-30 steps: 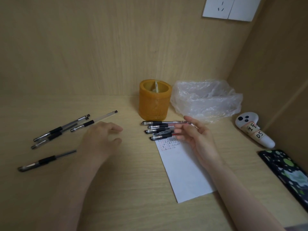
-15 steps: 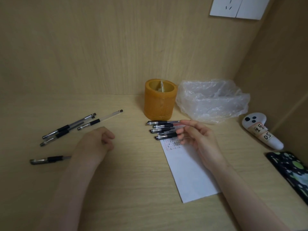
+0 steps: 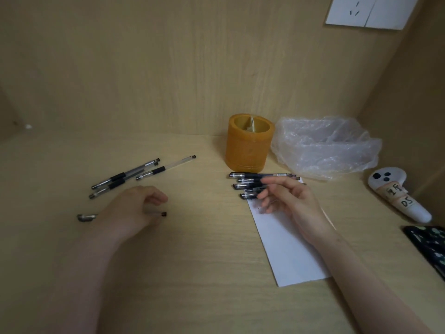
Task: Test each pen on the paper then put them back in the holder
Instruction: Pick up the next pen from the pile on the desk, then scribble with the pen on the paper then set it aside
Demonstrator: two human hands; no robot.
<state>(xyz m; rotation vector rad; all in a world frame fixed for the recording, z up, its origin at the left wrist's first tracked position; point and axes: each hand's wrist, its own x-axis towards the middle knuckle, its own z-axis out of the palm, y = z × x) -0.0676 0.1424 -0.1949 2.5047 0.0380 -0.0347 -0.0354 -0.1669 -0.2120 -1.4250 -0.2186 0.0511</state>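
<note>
The left hand (image 3: 134, 208) lies over a single pen (image 3: 85, 217) at the near left of the desk (image 3: 192, 273). Its fingers are curled over the barrel; the capped end shows to the left of the wrist and the dark tip shows to the right, under the thumb. Whether the fingers actually clasp the pen cannot be told.

Three loose pens (image 3: 134, 175) lie in a slanted group farther left, just beyond the left hand, apart from it.

The right hand (image 3: 293, 203) hovers over the far end of the paper (image 3: 289, 256), fingers loosely bent and pointing left. Their tips reach a stack of pens (image 3: 245, 185) lying side by side at the far edge of the paper. Whether a pen is pinched there cannot be told.

The holder (image 3: 248, 143), an orange cylinder, stands upright just beyond the stack of pens. A crumpled plastic bag (image 3: 325, 147) sits to the right of the holder. A white controller (image 3: 397, 195) lies at the far right, with a dark patterned object (image 3: 428, 247) near it.
</note>
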